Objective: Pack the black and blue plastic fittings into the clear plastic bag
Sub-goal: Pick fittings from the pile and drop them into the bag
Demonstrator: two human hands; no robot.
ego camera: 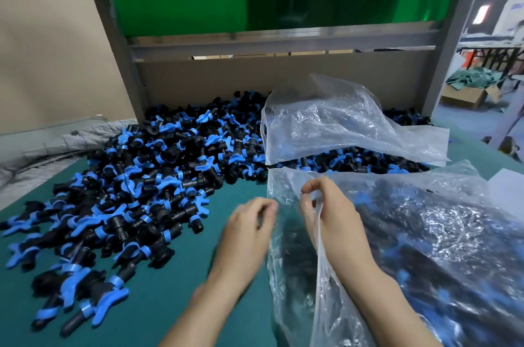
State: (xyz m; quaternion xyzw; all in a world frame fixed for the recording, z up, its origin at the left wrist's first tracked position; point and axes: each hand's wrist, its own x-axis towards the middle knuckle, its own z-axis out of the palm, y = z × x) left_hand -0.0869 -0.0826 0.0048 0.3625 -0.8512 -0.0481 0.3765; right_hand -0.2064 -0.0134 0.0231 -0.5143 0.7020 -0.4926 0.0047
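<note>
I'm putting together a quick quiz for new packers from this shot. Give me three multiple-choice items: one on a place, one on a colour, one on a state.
1. Where does the loose pile of fittings lie?
A) on the table, left of the nearer clear bag
B) in a bucket
C) on a chair

2. What colour is the table's surface?
A) red
B) teal green
C) white

3. What is the right hand doing?
A) lying flat on the table
B) pinching the nearer clear bag's edge
C) holding a fitting

Answers:
1 A, the pile spreads over the table beside that bag.
2 B, the bare surface shows teal green.
3 B, its fingers curl on the plastic film.
</note>
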